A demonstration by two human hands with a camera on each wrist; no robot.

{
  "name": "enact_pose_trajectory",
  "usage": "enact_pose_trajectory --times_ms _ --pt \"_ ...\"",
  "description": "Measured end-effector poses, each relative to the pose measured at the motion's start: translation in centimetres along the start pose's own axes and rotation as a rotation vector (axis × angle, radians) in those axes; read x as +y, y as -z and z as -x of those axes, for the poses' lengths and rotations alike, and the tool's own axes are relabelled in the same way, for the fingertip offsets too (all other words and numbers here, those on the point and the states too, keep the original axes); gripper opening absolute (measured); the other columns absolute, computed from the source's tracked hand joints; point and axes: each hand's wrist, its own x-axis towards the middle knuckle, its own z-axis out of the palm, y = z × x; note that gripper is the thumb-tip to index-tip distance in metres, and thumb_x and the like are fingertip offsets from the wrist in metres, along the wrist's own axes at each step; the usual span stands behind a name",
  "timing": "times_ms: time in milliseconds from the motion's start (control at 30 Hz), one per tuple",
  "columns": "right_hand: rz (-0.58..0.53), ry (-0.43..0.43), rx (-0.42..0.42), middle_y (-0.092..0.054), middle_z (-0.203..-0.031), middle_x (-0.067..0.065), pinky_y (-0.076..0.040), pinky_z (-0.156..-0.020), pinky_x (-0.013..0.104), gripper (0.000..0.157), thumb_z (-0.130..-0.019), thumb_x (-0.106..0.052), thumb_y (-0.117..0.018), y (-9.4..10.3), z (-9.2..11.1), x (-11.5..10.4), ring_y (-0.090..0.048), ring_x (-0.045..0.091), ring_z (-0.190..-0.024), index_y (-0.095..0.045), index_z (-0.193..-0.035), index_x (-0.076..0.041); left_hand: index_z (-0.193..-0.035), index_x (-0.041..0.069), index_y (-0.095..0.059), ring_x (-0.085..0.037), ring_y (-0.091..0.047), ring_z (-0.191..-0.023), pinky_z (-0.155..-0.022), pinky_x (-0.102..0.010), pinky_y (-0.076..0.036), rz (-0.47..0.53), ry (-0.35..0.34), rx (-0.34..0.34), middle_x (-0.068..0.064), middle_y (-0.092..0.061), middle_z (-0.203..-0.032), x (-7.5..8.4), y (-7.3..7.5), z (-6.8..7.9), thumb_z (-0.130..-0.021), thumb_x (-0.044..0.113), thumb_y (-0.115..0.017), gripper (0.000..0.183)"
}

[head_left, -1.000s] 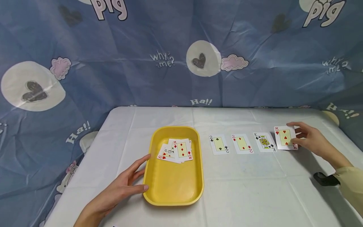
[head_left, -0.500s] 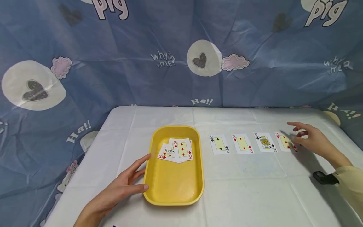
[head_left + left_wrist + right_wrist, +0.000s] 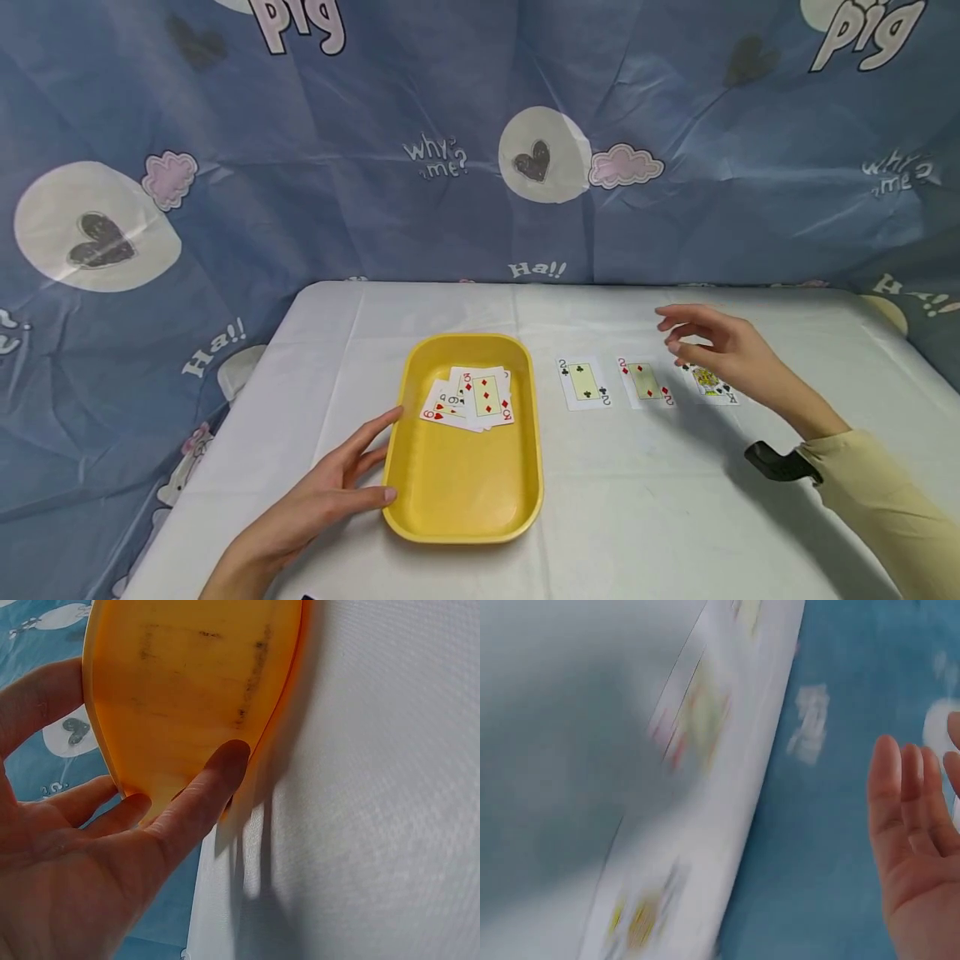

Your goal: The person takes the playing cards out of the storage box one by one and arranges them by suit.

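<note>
My left hand (image 3: 322,500) touches the left side of a yellow tray (image 3: 461,492), fingers spread. In the left wrist view, the thumb lies against the tray's outer wall and other fingertips meet its edge. Several overlapping playing cards lie inside, a three of diamonds (image 3: 489,398) on top. My right hand (image 3: 708,337) hovers above the card row with loosely bent fingers and nothing in them. Below it are a two of diamonds (image 3: 646,382) and a partly covered black king (image 3: 707,382). A two of clubs (image 3: 584,383) lies nearest the tray. My right hand and wrist hide the three of hearts.
A white cloth (image 3: 622,517) covers the table. Behind it hangs a blue printed curtain (image 3: 420,225). The right wrist view is blurred around the cards. A black band (image 3: 780,462) sits at my right wrist below a pale yellow sleeve (image 3: 877,500).
My right hand laid the three of hearts flat at the row's right end, let go, and moved left over the king. My left hand stays at the tray.
</note>
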Motion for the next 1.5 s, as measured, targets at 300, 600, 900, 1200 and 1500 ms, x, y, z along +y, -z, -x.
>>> enact_pose_trajectory --times_ms 300,600,900,1200,1500 --pt "-0.089 0.072 -0.203 -0.059 -0.128 0.0 -0.053 -0.088 0.035 0.04 -0.095 -0.005 -0.064 -8.7 -4.1 -4.9 -0.059 0.021 -0.113 -0.06 -0.132 -0.02 -0.155 0.032 -0.026 -0.031 -0.022 -0.145 -0.111 -0.056 -0.025 0.004 0.005 0.003 -0.001 -0.014 -0.162 -0.2 0.0 -0.1 -0.09 0.016 -0.072 0.081" --pt "-0.051 0.101 -0.37 -0.057 -0.13 -0.008 -0.048 -0.095 0.032 0.041 -0.095 -0.005 -0.064 -15.3 -6.4 -6.8 -0.054 0.015 -0.12 -0.058 -0.133 -0.02 -0.155 0.032 -0.026 -0.031 -0.022 -0.146 -0.111 -0.058 -0.023 0.014 0.002 -0.006 -0.004 -0.017 -0.162 -0.3 -0.1 -0.1 -0.089 0.014 -0.073 0.083" --pt "0.059 0.111 -0.52 -0.055 -0.135 0.003 -0.047 -0.097 0.04 0.043 -0.096 -0.005 -0.061 -17.2 -9.2 -6.8 -0.053 0.026 -0.123 -0.053 -0.137 -0.008 -0.155 0.032 -0.027 -0.03 -0.023 -0.145 -0.112 -0.056 -0.023 0.008 -0.007 -0.005 -0.004 -0.017 -0.162 -0.3 -0.2 0.1 -0.089 0.014 -0.073 0.083" --pt "0.204 0.042 -0.603 -0.052 -0.139 0.015 -0.04 -0.105 0.041 0.048 -0.095 -0.003 -0.06 -18.6 -12.4 -6.5 -0.049 0.027 -0.127 -0.048 -0.141 0.001 -0.155 0.034 -0.025 -0.028 -0.023 -0.145 -0.112 -0.053 -0.025 0.006 -0.001 -0.008 0.0 -0.016 -0.161 0.0 -0.1 0.1 -0.09 0.015 -0.072 0.083" --pt "0.252 0.03 -0.638 -0.053 -0.136 0.016 -0.042 -0.102 0.035 0.051 -0.091 0.003 -0.063 -19.4 -13.5 -6.2 -0.053 0.029 -0.121 -0.048 -0.139 0.003 -0.155 0.033 -0.026 -0.03 -0.023 -0.145 -0.112 -0.055 -0.024 0.002 0.002 0.006 -0.001 -0.015 -0.162 0.1 0.0 0.0 -0.09 0.016 -0.073 0.082"
